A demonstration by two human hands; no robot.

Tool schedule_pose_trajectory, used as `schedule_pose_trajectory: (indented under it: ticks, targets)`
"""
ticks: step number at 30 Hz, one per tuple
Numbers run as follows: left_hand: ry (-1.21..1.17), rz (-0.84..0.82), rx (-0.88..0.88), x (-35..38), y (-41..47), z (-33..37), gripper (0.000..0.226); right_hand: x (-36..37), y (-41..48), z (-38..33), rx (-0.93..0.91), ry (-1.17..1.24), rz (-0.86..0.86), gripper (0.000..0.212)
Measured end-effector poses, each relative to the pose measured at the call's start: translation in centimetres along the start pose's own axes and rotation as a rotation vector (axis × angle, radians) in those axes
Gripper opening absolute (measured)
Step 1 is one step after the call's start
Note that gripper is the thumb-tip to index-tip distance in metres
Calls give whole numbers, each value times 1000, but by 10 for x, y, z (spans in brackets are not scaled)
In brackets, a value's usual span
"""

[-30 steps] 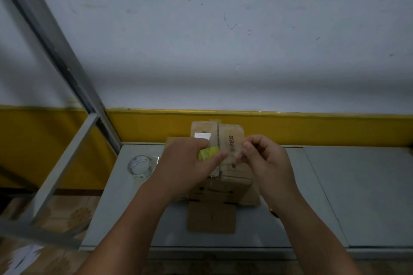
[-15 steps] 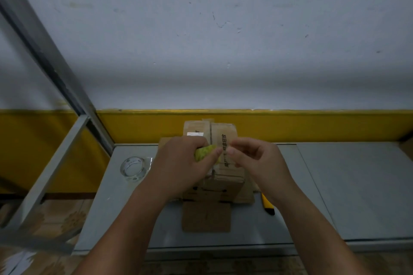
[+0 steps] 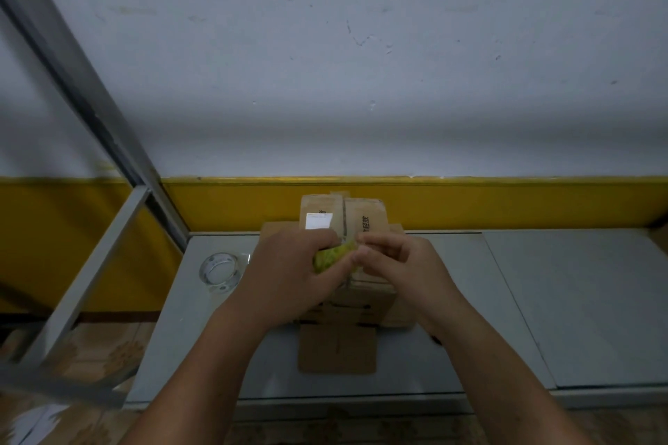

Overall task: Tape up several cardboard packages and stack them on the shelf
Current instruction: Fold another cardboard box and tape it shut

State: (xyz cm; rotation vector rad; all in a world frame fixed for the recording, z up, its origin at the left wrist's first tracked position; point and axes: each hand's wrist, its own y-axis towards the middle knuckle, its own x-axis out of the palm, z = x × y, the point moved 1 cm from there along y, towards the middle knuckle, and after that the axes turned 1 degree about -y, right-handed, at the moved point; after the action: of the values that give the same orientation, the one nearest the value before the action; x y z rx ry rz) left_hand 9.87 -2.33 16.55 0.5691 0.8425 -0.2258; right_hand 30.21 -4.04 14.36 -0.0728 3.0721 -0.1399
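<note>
Clamping the yellow tape roll (image 3: 330,258) above the box (image 3: 365,224), the left grip (image 3: 289,275) steadies it while the right grip (image 3: 397,264) pinches its end.

Dim, flat light throughout; a soft shadow band crosses the wall (image 3: 361,141), the picture is grainy, and straight edges bow near the borders.

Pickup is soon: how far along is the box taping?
Done: the top box looks taped along its seam. In hand: left hand grips a yellow roll, right hand pinches its edge. To do: a flap lies flat before the lower box, untaped.
</note>
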Motion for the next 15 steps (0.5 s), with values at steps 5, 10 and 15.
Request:
schedule_pose_trajectory:
  ticks: [5,10,15]
  targets:
    - [-30,3,-14,-1,-5,-2,47,-2,-3,-1,-53,37,60,15]
    - [-266,-115,-28,-5,-8,-5,37,-5,-6,-1,-59,58,114,13]
    - [-614,-264,12,-4,-10,-15,27,1,-6,-1,-24,120,126,13]
